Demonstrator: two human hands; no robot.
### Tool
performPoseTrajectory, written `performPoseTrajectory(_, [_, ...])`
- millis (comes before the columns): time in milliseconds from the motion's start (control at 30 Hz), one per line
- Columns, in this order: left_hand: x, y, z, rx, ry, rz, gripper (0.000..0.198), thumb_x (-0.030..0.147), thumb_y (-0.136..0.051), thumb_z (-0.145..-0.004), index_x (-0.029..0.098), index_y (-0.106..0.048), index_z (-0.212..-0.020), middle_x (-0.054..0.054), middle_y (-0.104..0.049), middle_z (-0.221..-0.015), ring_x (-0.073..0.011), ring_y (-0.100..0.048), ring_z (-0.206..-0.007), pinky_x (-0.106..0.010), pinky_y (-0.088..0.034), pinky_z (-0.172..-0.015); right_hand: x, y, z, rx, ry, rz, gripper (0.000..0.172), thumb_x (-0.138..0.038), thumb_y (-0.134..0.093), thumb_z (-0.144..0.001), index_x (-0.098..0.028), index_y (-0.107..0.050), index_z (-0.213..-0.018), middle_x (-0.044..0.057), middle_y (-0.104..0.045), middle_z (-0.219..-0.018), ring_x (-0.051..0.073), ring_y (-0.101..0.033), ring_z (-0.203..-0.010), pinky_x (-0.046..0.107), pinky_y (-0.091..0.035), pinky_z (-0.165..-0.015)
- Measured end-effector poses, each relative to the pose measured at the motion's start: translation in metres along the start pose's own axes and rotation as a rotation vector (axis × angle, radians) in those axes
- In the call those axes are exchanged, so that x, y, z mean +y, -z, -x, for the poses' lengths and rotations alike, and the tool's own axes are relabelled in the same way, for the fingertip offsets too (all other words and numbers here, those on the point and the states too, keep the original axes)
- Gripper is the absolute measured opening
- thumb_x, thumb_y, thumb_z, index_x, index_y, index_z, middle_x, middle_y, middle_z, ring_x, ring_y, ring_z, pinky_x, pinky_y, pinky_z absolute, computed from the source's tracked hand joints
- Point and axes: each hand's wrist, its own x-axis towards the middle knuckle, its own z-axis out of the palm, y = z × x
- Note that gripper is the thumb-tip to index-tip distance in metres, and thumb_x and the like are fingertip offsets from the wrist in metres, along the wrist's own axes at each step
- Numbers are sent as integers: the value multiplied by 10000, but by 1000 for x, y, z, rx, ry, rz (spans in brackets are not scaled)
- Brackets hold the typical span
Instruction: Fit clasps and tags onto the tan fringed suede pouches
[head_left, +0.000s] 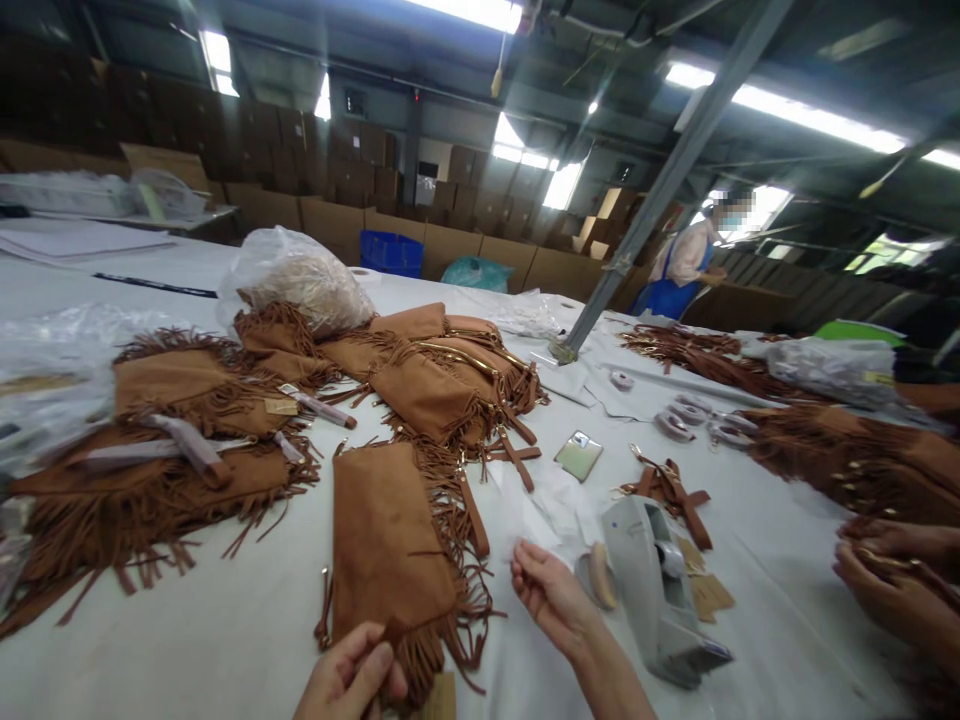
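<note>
A brown suede-like bag with fringe [390,540] lies flat on the white table in front of me. My left hand [354,678] is closed on its near edge, thumb on top, by the fringe. A brown card tag [439,697] shows beside that hand. To the right, my right hand [553,597] is closed in a pinch at the edge of thin white paper [559,505]. Close by that hand are a roll of tape [600,577] and a grey tape dispenser [652,590]. Brown straps with metal clips [671,492] lie behind the dispenser.
More fringed bags [442,390] are heaped ahead, others [187,400] at left with wrapped handles. A phone [580,455] lies mid-table. A metal post [667,180] rises from the table. Another person's hands [892,565] work at right; a person in a blue apron [682,265] stands farther back.
</note>
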Motion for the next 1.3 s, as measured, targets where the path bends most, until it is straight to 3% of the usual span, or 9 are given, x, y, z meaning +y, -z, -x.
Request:
performPoseTrajectory(167, [11,4,-7,-32,84,51,537,647,-594,-720,137,-565,-885,51,-502,-378,-60,-344,-274,-155,-198,-307,7,-60,46,-292,-209,-443,344,-425,-769,-653,-152,-560,-645,-54,-473,-524,43,-386,-452,156,-310,-431])
performPoseTrajectory(300, [22,3,-10,-55,99,156,455,569,-645,-718,150,-541,-864,46,-538,-433,-70,-423,-315,-143,-254,-315,12,-86,64,-396,-201,-380,367,-439,-760,-665,-139,-564,-586,-46,-480,-495,48,-339,-453,188,-230,-435])
performPoseTrajectory(433, [22,3,-14,-93,144,145,429,554,-679,-681,166,-506,-744,59,-497,-383,-65,-392,-288,-142,-225,-294,18,-93,72,-439,-142,-249,381,-478,-749,-658,-129,-604,-608,-35,-510,-502,61,-351,-467,209,-220,-465])
performPoseTrajectory(567, [16,1,-15,-71,148,96,444,575,-668,-672,160,-520,-729,70,-471,-356,-62,-362,-276,-149,-208,-292,14,-90,75,-498,-102,-124,444,-544,-637,-746,-133,-594,-583,-13,-541,-521,78,-394,-484,213,-240,-471])
performPoseTrajectory(733, [18,-1,-13,-92,115,31,454,590,-647,-686,153,-530,-729,69,-473,-366,-62,-360,-285,-160,-210,-310,9,-92,75,-546,-95,-201,406,-507,-704,-694,-110,-661,-622,12,-595,-558,101,-463,-520,218,-319,-507])
performPoseTrajectory(800, [21,0,-12,-68,74,21,459,602,-627,-701,154,-532,-742,75,-460,-367,-57,-340,-282,-161,-196,-310,10,-95,75,-506,-146,-320,386,-479,-743,-660,-97,-685,-660,38,-634,-595,118,-506,-541,233,-359,-531])
performPoseTrajectory(1000, [21,6,-1,-21,-39,-99,473,625,-552,-752,163,-516,-657,68,-459,-444,-38,-273,-284,-186,-145,-314,12,-99,76,-125,-346,-644,329,-379,-832,-573,-136,-613,-600,-13,-589,-521,72,-468,-471,193,-369,-491])
performPoseTrajectory(1167, [14,6,9,-36,-152,-316,460,549,-495,-827,159,-525,-583,58,-387,-445,-67,-289,-375,-210,-203,-392,7,-99,77,-36,-343,-722,325,-377,-830,-581,-156,-592,-609,-25,-585,-547,85,-507,-516,193,-406,-515])
performPoseTrajectory(1300, [14,3,12,-22,-230,-410,414,461,-474,-863,160,-541,-586,30,-457,-511,-95,-365,-461,-211,-286,-470,2,-101,81,-40,-336,-739,335,-370,-846,-552,-147,-600,-589,-26,-578,-537,78,-489,-503,191,-393,-504])
